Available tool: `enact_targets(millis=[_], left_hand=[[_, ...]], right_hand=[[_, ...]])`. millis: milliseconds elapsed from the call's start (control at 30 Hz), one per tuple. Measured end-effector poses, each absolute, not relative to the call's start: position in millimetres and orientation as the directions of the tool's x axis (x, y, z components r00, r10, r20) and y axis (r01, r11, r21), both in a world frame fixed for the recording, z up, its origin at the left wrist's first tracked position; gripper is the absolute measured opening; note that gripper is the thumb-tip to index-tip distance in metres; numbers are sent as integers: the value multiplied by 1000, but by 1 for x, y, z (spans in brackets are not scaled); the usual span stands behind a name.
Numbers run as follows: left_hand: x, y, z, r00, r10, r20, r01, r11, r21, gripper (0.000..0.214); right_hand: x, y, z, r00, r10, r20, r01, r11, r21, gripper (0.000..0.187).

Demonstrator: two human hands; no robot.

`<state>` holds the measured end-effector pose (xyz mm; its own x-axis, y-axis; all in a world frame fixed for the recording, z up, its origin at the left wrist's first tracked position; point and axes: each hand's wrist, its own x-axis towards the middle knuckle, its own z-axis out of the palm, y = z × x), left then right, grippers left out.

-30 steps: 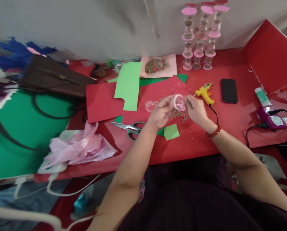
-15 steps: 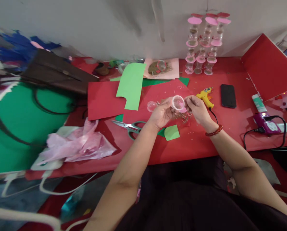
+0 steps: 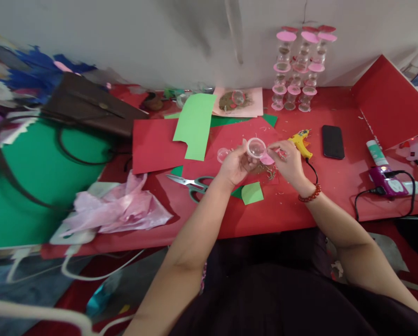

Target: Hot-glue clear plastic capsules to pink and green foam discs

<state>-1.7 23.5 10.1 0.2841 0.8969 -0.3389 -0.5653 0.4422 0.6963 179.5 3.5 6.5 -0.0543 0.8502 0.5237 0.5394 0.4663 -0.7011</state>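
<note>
A small clear plastic cup with a pale rim is held in my left hand, its mouth tilted up towards me. My right hand is closed in a pinch at the cup's right rim; whatever sits between the fingertips is too small to make out. Just under those fingers shows a pink paper piece. Another clear plastic cup or lid lies left of my left hand. Beyond my right hand rests a yellow glue gun with a black cord.
Scissors and a green paper piece lie near my left forearm. Red card and light green paper are further back. Joined clear cups with pink discs stand by the wall. A phone lies at right.
The cup has shifted slightly left in my left hand's hold. My right hand's fingers have curled more over the rim's right side. The whole view has shifted a little.
</note>
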Motion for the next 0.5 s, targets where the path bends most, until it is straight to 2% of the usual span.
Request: enact_targets(millis=[33,133,233,333,500], left_hand=[[-1,22,12,311,888,-339,-540,459,705,30],[3,16,14,383,863,-328,-463,487,741,38],[8,10,14,432,831,-352,-366,518,773,45],[10,6,13,468,794,-387,-264,544,797,53],[8,8,20,463,764,-450,-186,580,793,53]], right_hand=[[178,3,8,-66,830,553,539,496,-681,4],[175,1,9,-111,795,596,541,551,-635,18],[176,-1,6,-167,785,597,551,576,-604,10],[181,-2,1,-257,747,614,581,627,-519,23],[185,0,-4,-283,653,703,561,707,-431,24]])
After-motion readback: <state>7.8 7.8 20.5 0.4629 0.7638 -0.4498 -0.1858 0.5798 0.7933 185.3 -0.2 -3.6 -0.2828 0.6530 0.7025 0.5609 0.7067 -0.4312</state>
